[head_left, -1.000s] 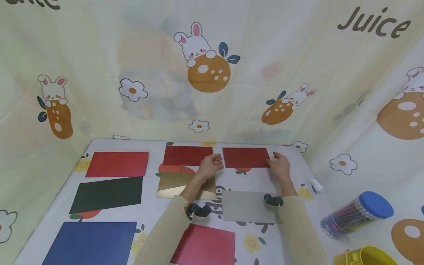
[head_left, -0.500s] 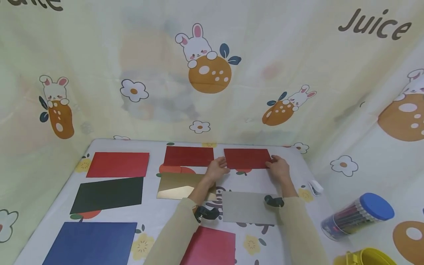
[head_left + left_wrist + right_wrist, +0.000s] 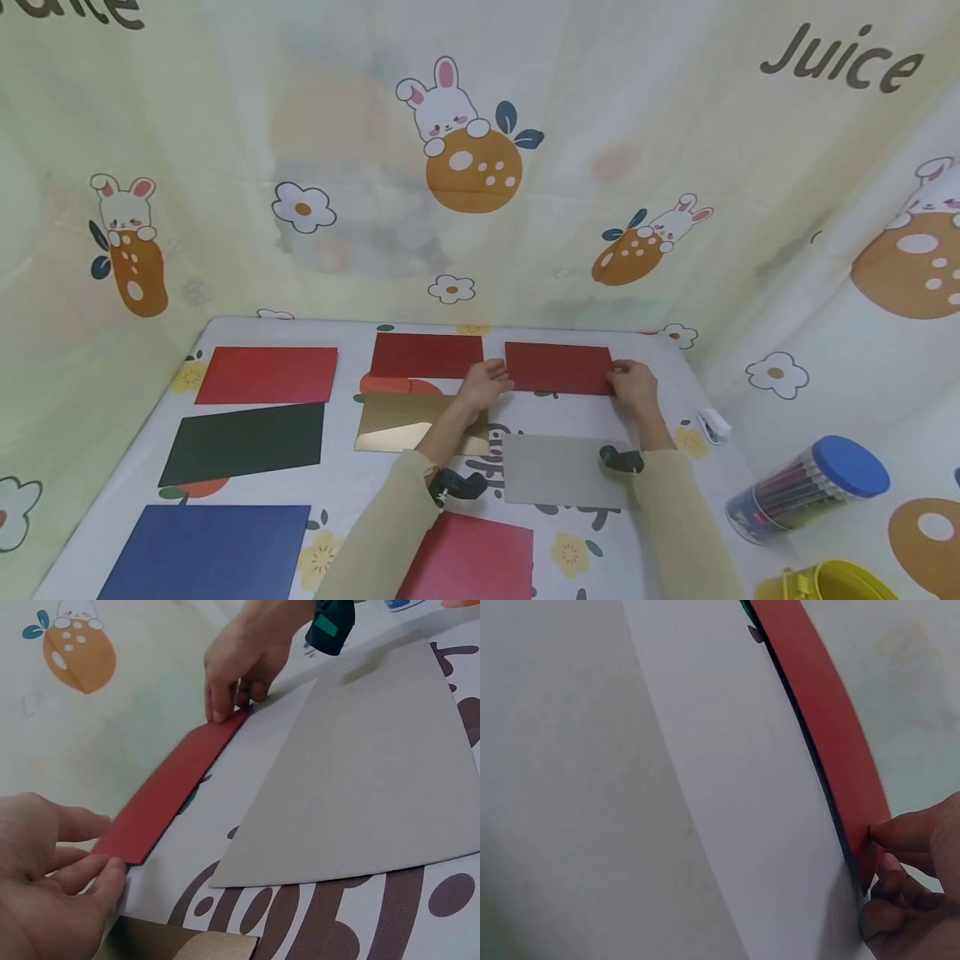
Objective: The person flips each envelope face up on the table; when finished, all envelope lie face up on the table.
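A dark red rectangular card (image 3: pixel 558 367) is at the back right of the table, spanning between both hands. My right hand (image 3: pixel 636 390) pinches its right end; in the right wrist view, the thumb and fingers (image 3: pixel 911 832) meet at the corner of the card (image 3: pixel 821 712). At the opposite end, my left hand (image 3: pixel 52 877) holds the near corner between thumb and fingers. The card looks slightly raised and tilted off the cloth. Left of it lies another dark red card (image 3: pixel 423 355). A gold card (image 3: pixel 393 421) is partly covered by my left forearm, and a grey sheet (image 3: pixel 555 467) lies in front.
Further left lie a bright red card (image 3: pixel 266 375), a dark green card (image 3: pixel 243 442) and a blue sheet (image 3: pixel 210 550). A pink sheet (image 3: pixel 480 558) is near the front. On the right stand a blue-lidded jar of pens (image 3: pixel 806 487), a yellow bucket (image 3: pixel 847 579) and a small white object (image 3: pixel 712 425).
The right-hand dark red card has shifted slightly toward me and now looks tilted. My left hand moved right to its left end, and my right hand has closed on its right end.
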A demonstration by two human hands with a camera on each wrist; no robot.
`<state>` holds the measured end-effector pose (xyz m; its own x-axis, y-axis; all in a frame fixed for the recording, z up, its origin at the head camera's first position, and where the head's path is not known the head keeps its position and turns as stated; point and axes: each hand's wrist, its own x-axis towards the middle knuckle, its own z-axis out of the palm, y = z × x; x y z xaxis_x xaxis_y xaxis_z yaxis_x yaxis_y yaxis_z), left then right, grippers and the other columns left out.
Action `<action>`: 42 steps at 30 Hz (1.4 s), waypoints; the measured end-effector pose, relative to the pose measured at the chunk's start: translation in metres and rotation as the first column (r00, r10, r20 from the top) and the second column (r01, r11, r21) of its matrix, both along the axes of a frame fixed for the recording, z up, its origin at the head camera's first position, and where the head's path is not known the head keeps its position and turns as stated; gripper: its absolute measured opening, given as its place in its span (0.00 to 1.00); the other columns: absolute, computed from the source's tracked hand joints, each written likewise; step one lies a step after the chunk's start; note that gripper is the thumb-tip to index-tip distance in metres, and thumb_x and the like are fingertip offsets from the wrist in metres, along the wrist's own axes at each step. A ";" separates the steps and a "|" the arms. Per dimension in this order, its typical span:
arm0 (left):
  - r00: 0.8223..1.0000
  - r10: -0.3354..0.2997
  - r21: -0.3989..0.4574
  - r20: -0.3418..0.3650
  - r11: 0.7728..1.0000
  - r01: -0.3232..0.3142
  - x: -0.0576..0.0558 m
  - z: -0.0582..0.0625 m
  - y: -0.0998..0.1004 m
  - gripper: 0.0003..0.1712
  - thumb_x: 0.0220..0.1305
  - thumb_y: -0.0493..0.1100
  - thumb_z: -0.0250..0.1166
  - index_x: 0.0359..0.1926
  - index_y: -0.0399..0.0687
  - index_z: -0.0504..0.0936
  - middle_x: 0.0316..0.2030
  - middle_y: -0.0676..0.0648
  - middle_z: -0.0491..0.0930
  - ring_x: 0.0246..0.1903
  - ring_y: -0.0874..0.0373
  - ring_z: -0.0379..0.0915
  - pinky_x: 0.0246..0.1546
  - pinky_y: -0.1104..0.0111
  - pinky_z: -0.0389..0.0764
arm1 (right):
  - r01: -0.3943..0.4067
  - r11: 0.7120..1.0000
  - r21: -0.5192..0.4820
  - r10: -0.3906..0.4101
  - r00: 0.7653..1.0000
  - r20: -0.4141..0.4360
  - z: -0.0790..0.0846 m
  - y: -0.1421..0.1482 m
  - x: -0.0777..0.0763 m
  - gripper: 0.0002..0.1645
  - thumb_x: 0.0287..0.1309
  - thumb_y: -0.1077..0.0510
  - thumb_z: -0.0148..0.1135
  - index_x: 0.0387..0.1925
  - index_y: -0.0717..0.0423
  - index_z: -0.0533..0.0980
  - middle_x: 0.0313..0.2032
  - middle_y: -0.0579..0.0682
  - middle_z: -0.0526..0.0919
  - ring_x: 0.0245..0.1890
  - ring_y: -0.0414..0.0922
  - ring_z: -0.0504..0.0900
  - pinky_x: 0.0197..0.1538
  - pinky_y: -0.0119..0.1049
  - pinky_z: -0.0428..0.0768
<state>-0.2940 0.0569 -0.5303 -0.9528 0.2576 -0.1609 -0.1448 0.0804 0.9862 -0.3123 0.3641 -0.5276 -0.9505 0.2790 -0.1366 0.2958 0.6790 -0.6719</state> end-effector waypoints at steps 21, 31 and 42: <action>0.998 0.004 0.036 -0.065 0.999 -0.002 0.001 0.033 -0.005 0.31 0.72 0.43 0.62 0.72 0.46 0.67 0.65 0.44 0.75 0.64 0.49 0.73 0.63 0.54 0.75 | 0.188 0.974 -0.129 -0.211 0.959 -0.189 0.017 -0.002 0.000 0.23 0.74 0.52 0.53 0.64 0.58 0.74 0.51 0.59 0.82 0.50 0.53 0.81 0.45 0.37 0.78; 0.995 0.062 0.038 -0.081 0.998 -0.059 -0.004 0.026 -0.006 0.29 0.72 0.44 0.62 0.71 0.45 0.69 0.65 0.46 0.76 0.65 0.51 0.72 0.65 0.56 0.73 | 0.204 0.956 -0.213 -0.258 0.928 -0.269 0.021 -0.010 0.002 0.48 0.67 0.23 0.40 0.57 0.59 0.79 0.49 0.60 0.86 0.37 0.47 0.76 0.39 0.36 0.69; 0.992 0.099 0.066 -0.076 0.993 -0.094 -0.002 0.024 -0.011 0.34 0.70 0.49 0.65 0.71 0.43 0.68 0.66 0.44 0.75 0.65 0.50 0.72 0.64 0.56 0.73 | 0.218 0.936 -0.276 -0.291 0.921 -0.260 0.019 -0.015 0.004 0.48 0.65 0.21 0.41 0.58 0.58 0.78 0.41 0.59 0.86 0.32 0.45 0.76 0.33 0.33 0.69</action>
